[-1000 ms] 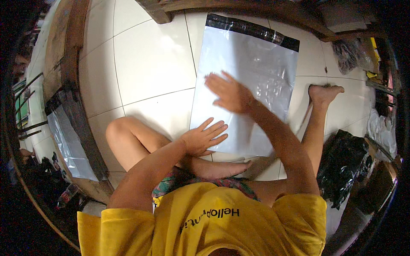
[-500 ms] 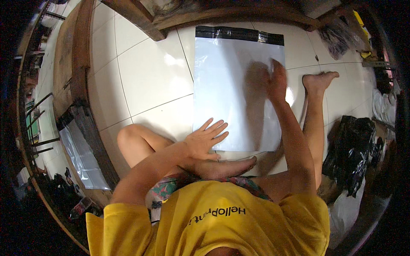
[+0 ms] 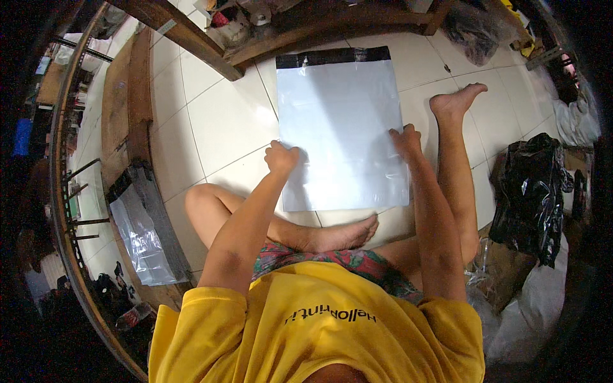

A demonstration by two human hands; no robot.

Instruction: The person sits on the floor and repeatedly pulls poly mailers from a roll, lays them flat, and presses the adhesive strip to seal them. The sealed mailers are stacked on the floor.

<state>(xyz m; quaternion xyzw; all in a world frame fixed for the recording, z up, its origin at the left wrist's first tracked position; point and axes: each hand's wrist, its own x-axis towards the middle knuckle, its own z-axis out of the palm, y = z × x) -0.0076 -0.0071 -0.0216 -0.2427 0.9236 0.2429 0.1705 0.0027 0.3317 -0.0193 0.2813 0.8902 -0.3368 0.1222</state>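
A pale grey-white plastic mailing bag [image 3: 338, 121] with a black strip along its far edge lies flat on the tiled floor in front of me. My left hand [image 3: 281, 157] is closed at the bag's left edge, fingers curled and thumb over the plastic. At the right edge, a little farther away, my right hand [image 3: 407, 142] is also closed, pinching the margin of the bag. The bag's near edge lies just beyond my folded bare foot [image 3: 345, 235].
To the left, a wooden plank [image 3: 128, 121] carries a stack of similar mailing bags [image 3: 143, 236]. A crumpled black plastic bag [image 3: 533, 188] lies at right, near my outstretched leg [image 3: 456, 172]. Wooden furniture [image 3: 332, 35] stands at the far side.
My left hand has gone from spread flat on the near left corner to closed on the left edge. My right hand has come nearer and closed on the right edge.
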